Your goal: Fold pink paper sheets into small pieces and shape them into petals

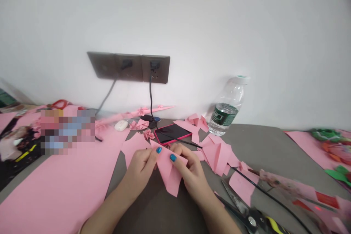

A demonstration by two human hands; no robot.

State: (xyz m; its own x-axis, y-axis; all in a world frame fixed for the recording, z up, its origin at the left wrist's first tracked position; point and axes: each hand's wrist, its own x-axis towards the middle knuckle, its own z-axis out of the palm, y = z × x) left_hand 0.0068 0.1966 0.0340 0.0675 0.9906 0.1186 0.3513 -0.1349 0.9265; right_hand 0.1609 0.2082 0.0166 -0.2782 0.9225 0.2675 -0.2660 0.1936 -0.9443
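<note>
A creased piece of pink paper [168, 175] is pinched between both hands above the grey table. My left hand [144, 161] grips its upper left edge, thumb on top. On the right side, my right hand [190, 164] presses its thumb onto the paper with the fingers curled behind. The lower point of the paper hangs free toward me. Just beyond the hands lies a phone [172, 133] with a pink case and a dark screen. A small folded pink paper flower [148, 134] sits left of the phone. More cut pink paper [216, 153] is heaped to the right.
Open scissors [246, 214] lie at the lower right, beside a pink tool with a red light [315, 199]. A water bottle [227, 109] leans near the wall. A black cable [260, 186] crosses the table. A large pink sheet [68, 182] covers the left.
</note>
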